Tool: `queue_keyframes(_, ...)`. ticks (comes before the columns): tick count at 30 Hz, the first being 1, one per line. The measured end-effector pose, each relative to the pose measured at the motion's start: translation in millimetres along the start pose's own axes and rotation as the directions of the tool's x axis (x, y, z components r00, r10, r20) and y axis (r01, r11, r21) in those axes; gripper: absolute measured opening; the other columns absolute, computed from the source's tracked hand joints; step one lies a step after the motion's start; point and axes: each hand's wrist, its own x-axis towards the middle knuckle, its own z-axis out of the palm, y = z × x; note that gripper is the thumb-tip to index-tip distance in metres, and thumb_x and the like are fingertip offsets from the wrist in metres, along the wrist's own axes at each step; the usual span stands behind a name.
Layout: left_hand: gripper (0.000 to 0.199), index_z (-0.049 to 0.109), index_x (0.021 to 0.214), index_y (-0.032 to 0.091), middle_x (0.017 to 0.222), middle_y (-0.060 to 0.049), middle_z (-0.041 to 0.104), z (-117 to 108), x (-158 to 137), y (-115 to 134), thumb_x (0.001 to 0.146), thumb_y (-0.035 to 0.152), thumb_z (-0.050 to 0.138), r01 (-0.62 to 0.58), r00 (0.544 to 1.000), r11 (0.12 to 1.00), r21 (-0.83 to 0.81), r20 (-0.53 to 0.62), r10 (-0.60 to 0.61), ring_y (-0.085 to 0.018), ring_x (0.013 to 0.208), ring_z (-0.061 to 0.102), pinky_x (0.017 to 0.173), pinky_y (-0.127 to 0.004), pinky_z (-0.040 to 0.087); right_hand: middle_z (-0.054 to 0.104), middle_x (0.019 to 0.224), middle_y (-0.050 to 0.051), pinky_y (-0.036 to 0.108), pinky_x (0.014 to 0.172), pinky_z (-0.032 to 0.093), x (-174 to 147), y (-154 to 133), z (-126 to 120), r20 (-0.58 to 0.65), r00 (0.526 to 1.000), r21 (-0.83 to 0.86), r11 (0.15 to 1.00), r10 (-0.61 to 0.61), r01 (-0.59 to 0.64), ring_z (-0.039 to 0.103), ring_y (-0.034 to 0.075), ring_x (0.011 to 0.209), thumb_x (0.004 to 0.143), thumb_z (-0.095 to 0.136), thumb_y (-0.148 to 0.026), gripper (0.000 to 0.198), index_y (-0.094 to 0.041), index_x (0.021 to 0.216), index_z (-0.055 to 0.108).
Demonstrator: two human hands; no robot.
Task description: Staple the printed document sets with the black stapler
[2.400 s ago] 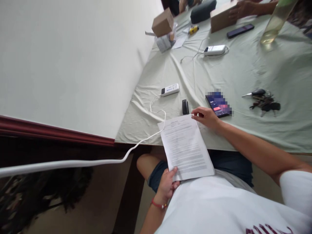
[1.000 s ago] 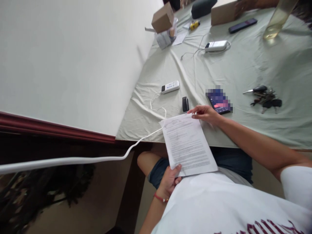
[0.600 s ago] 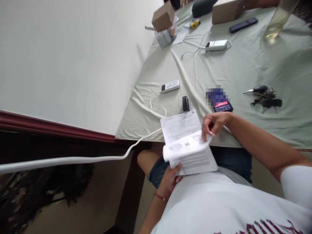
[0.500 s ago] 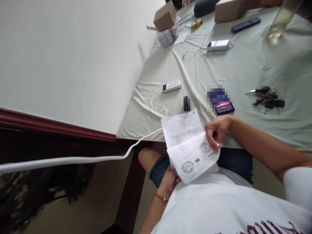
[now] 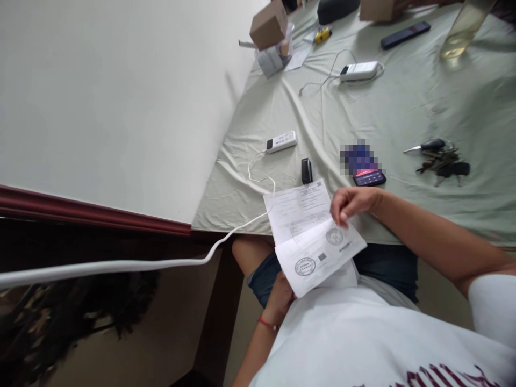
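Observation:
Printed papers (image 5: 300, 207) rest partly on the table edge and partly over my lap. Their folded-over sheet (image 5: 322, 269) carries round ink stamps. At the lower left corner of the papers is my left hand (image 5: 282, 294), closed on their edge, with its fingertips hidden behind the sheets. A red bracelet circles that wrist. My right hand (image 5: 352, 204) hovers at or just over the fold, fingers curled in and nothing visible between them. Beyond the papers lie a small black object (image 5: 307, 171) and a lit phone (image 5: 368, 174), its screen partly pixelated.
A white cable (image 5: 161, 264) crosses from the left to a white power bank (image 5: 281, 142). Keys (image 5: 443, 161) lie on the right of the clothed table (image 5: 403, 115). Farther back are another white device (image 5: 358, 71), a dark phone (image 5: 405, 35), a glass container (image 5: 459, 40) and cardboard boxes (image 5: 269, 26).
My right hand has let go of the sheet's right corner and moved up and left towards the fold. The stamped sheet now lies flatter. My left hand stays at the lower left corner.

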Motion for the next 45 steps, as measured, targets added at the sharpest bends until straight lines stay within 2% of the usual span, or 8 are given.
queue_keyframes(1,0.047,0.076,0.077,0.011,0.05,0.001,0.058,0.1,0.2,0.6,0.054,0.046,0.098,-0.003,1.0,1.0,0.02,0.01,0.003,-0.004,0.042,0.03,0.042,-0.022,0.021,0.068,0.062,0.0,0.022,0.052,0.042,-1.3,2.0,-5.1,-0.28,0.959,0.003,0.998,-0.052,0.055,0.056,0.009,0.052,0.083,0.085,-0.05,0.036,-0.015,0.089,0.079)
queue_keyframes(3,0.048,0.076,0.077,0.01,0.059,-0.001,0.064,0.9,0.6,1.9,0.054,0.048,0.097,0.001,1.0,0.999,0.045,0.021,-0.002,-0.004,0.043,0.032,0.042,-0.022,0.018,0.057,0.057,-0.005,0.022,0.046,0.028,0.1,7.5,-13.2,-0.726,0.671,-0.102,0.988,-0.151,0.113,0.04,0.006,0.046,0.08,0.085,-0.049,0.035,-0.016,0.086,0.076)
queue_keyframes(5,0.051,0.076,0.078,0.011,0.063,-0.001,0.065,1.9,0.9,3.0,0.054,0.05,0.097,0.007,1.0,0.999,0.05,0.013,-0.007,-0.003,0.045,0.033,0.042,-0.021,0.017,0.058,0.06,-0.004,0.024,0.05,0.03,5.1,14.1,-18.1,-0.887,0.38,-0.264,0.963,-0.263,0.049,0.042,0.008,0.051,0.078,0.084,-0.047,0.032,-0.017,0.082,0.074)
queue_keyframes(7,0.054,0.077,0.084,0.011,0.065,0.0,0.065,2.7,1.0,3.9,0.056,0.053,0.096,0.007,1.0,0.998,0.058,0.017,-0.008,-0.003,0.046,0.033,0.042,-0.021,0.018,0.062,0.066,-0.001,0.026,0.057,0.037,11.0,20.5,-19.3,-0.888,0.277,-0.402,0.912,-0.366,-0.083,0.049,0.011,0.059,0.078,0.08,-0.044,0.027,-0.018,0.081,0.074)
queue_keyframes(13,0.073,0.075,0.098,0.011,0.077,-0.004,0.073,-0.1,0.4,5.4,0.053,0.065,0.096,0.034,0.999,0.998,0.059,0.004,-0.034,-0.002,0.043,0.031,0.042,-0.023,0.019,0.074,0.104,0.008,0.035,0.075,0.053,24.4,30.4,-2.6,-0.783,0.348,-0.622,0.623,-0.516,-0.474,0.062,0.017,0.07,0.088,0.071,-0.041,0.028,-0.021,0.107,0.077)
queue_keyframes(18,0.07,0.074,0.092,0.01,0.058,0.001,0.062,-14.3,2.8,-3.7,0.058,0.068,0.093,0.02,0.999,0.995,0.097,-0.047,-0.015,-0.003,0.042,0.031,0.043,-0.022,0.021,0.055,0.155,0.016,0.05,0.099,0.057,31.5,29.6,11.9,-0.8,0.482,-0.599,0.482,-0.357,-0.639,0.07,0.035,0.114,0.087,0.076,-0.048,0.08,-0.023,0.158,0.049)
queue_keyframes(25,0.071,0.073,0.086,0.011,0.05,0.002,0.055,-23.0,11.3,-23.5,0.057,0.073,0.09,0.001,0.993,0.992,0.128,-0.115,0.014,-0.006,0.041,0.035,0.043,-0.022,0.023,0.042,0.166,0.02,0.055,0.112,0.05,31.6,26.3,9.4,-0.828,0.535,-0.546,0.464,-0.169,-0.698,0.058,0.043,0.137,0.084,0.079,-0.053,0.097,-0.017,0.164,0.038)
queue_keyframes(45,0.069,0.07,0.086,0.012,0.047,0.004,0.053,-22.1,12.6,-23.4,0.06,0.073,0.088,-0.011,0.995,0.988,0.155,-0.1,0.026,-0.006,0.04,0.033,0.043,-0.023,0.022,0.069,0.134,0.012,0.04,0.099,0.055,33.9,32.4,5.3,-0.819,0.492,-0.569,0.524,-0.295,-0.633,0.07,0.03,0.113,0.09,0.064,-0.021,0.045,-0.02,0.134,0.071)
